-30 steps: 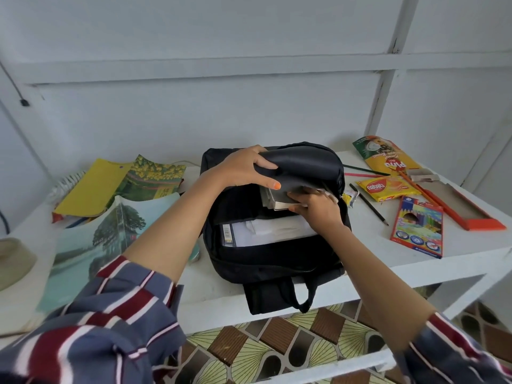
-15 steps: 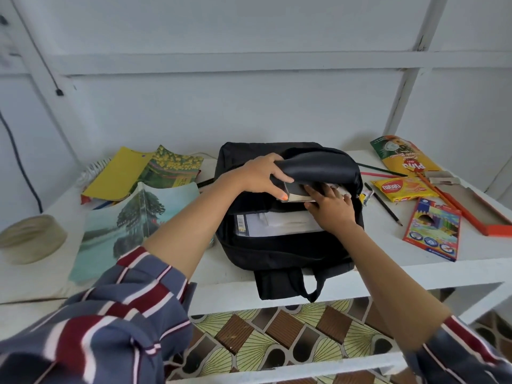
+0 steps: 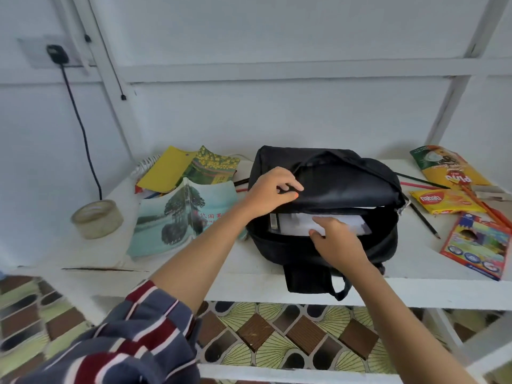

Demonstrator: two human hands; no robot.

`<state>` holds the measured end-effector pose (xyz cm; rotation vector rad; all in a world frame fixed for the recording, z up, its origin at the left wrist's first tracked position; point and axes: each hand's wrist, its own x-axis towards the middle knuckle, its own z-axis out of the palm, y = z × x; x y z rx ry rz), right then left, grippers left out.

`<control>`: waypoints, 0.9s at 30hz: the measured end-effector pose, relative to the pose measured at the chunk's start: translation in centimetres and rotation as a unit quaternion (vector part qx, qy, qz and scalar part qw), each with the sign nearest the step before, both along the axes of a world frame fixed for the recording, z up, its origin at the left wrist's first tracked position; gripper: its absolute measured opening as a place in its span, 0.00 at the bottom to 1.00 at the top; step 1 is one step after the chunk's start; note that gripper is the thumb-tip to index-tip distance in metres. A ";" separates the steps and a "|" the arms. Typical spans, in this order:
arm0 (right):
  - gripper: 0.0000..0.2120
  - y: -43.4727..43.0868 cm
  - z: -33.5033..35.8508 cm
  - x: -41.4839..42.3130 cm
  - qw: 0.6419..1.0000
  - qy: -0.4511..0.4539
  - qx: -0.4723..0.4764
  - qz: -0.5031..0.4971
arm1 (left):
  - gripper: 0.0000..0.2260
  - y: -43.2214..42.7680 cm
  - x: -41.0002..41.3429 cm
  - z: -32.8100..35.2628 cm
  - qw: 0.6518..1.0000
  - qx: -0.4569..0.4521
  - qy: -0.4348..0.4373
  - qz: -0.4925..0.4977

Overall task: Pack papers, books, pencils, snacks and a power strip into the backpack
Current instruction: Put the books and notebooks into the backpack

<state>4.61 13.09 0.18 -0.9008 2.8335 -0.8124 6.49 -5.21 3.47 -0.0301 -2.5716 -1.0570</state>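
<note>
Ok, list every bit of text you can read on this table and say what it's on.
"nabati": yellow wafer packet.
Red letters, too warped to read: yellow and green snack bag.
Chinese characters, too blurred: pale green tree-cover book; green and yellow flower-cover book.
Small print, unreadable: colourful cardboard pencil box.
Label, too small: white papers in the black backpack.

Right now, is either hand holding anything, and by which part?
The left hand pinches the backpack by the edge of its open flap. The right hand only rests on the papers inside, with no grip visible.
</note>
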 end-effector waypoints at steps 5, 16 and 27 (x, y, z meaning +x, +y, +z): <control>0.18 -4.2 0.3 4.4 0.991 0.009 -0.104 0.082 | 0.08 -6.0 4.4 -0.9 0.983 0.073 0.068 0.156; 0.23 -16.9 -2.2 10.0 0.980 -0.029 -0.137 0.143 | 0.16 -19.7 9.2 -4.6 0.963 0.060 -0.078 0.253; 0.29 -24.0 -6.2 10.4 0.984 -0.010 -0.173 0.045 | 0.23 -25.4 6.8 -5.3 0.975 0.048 -0.174 0.132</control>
